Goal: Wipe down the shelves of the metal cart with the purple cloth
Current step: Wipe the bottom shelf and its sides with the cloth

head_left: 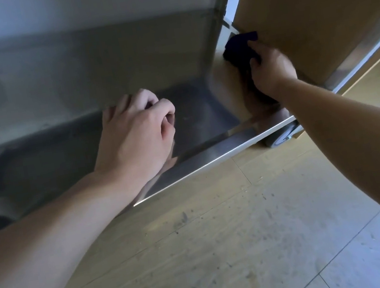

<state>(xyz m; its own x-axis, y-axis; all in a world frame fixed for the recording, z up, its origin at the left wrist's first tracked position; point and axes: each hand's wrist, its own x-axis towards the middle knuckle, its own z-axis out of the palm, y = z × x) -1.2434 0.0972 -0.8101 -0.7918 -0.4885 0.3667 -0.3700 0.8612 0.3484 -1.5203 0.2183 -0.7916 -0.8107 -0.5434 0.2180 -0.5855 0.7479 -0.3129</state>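
At one shelf point(200, 117): two hands point(136, 130) point(269, 67), one cloth point(240, 52)

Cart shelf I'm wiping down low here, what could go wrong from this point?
1. A wheel sits under the shelf; with your left hand resting on it, the whole thing might roll away.
2. Your right hand holds the cloth bunched beside the post, so knuckles could scrape metal and the corner may stay dirty.
3. The thin front edge lies under your left wrist and might dig in.
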